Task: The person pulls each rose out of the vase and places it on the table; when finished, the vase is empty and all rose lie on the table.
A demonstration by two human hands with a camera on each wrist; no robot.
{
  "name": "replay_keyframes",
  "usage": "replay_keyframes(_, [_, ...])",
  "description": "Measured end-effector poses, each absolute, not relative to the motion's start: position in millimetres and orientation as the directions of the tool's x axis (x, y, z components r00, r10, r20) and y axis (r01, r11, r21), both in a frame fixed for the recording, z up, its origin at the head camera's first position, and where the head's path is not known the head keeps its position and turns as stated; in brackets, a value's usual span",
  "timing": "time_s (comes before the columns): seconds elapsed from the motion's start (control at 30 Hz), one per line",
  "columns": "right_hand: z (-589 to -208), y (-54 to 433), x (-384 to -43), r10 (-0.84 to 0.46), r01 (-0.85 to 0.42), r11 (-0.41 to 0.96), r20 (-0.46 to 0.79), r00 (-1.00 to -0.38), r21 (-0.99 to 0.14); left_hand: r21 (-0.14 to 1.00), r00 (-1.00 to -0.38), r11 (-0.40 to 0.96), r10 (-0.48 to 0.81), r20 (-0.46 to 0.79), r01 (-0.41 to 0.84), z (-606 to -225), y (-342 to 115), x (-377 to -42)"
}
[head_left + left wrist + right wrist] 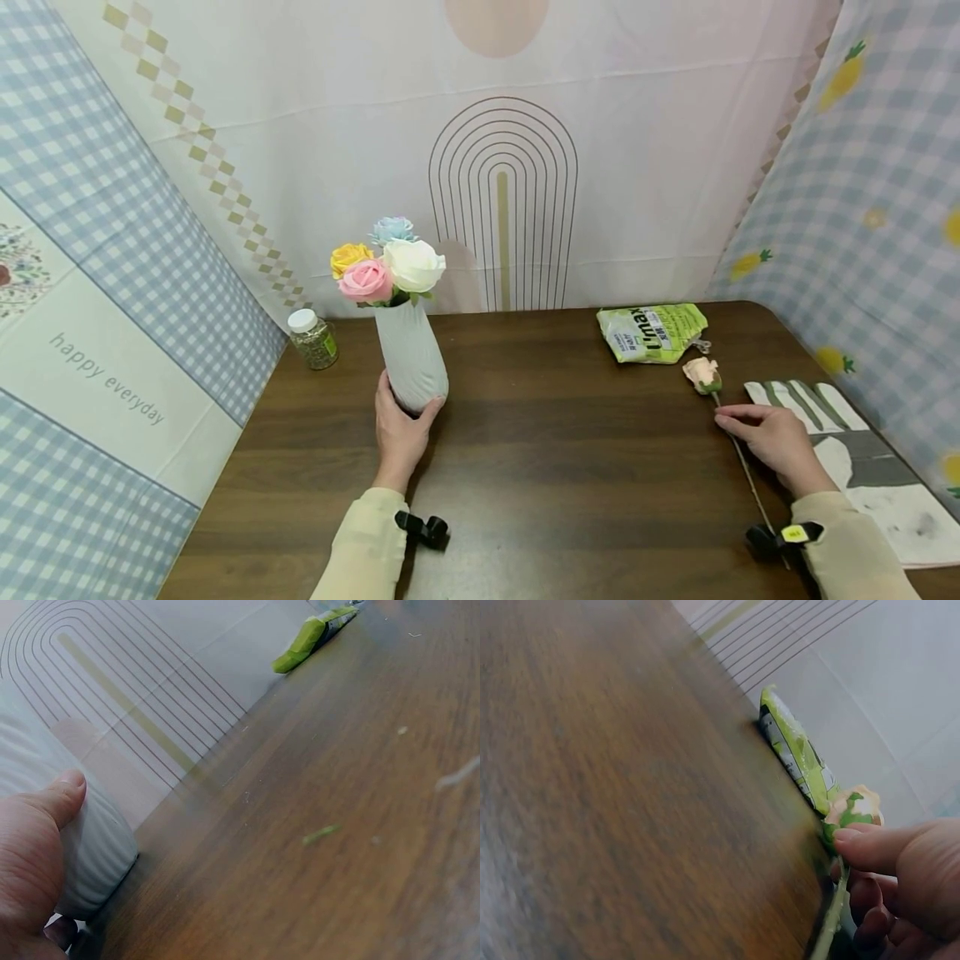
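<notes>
We hold the vase (412, 350) in our curled left hand (402, 431); our right hand (774, 443) pinches the stem (831, 921), best done lightly, bloom (701, 375) just beyond the fingers (741, 411).

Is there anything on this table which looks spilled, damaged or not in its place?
A little. In the left wrist view, a green scrap and a few pale specks lie loose on the table. They look like stray debris, attached to nothing.

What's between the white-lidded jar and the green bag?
In the head view, the pale ribbed vase of flowers, gripped by the left hand, comes between jar and green bag; from vase to bag, wooden tabletop shows.
</notes>
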State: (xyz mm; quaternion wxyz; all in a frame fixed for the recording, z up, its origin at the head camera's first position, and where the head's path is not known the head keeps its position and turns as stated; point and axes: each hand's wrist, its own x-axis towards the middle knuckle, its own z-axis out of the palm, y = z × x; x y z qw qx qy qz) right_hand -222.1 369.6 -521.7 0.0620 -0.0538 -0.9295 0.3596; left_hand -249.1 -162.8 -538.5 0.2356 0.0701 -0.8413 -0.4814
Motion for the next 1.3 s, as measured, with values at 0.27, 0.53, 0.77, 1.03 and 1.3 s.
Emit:
replay_keyframes(0.27, [-512,372,-221,0.077,-0.018,0.827,0.144,-0.987,-0.562,0.845,-0.879,0.524,-0.346,0.328,0.11,-541,-163,-251])
replay_keyframes(0.53, [-455,348,-224,-0.006,-0.182,0.839,0.326,-0.945,-0.513,0.85,-0.881,0.515,-0.347,0.322,0.108,-539,-162,-250])
replay_keyframes(0.77, [-393,274,-240,-0.221,-0.384,0.766,0.351,-0.91,-0.515,0.848,-0.881,0.519,-0.345,0.324,0.108,-540,-162,-249])
replay_keyframes(1.03, [-354,156,-265,-0.448,-0.558,0.515,0.351,-0.822,-0.651,0.849,-0.878,0.521,-0.361,0.314,0.09,-542,-166,-245])
replay_keyframes(1.3, [-337,69,-293,-0.454,-0.54,0.348,0.366,-0.812,-0.766,0.839,-0.87,0.533,-0.355,0.343,0.113,-540,-163,-248])
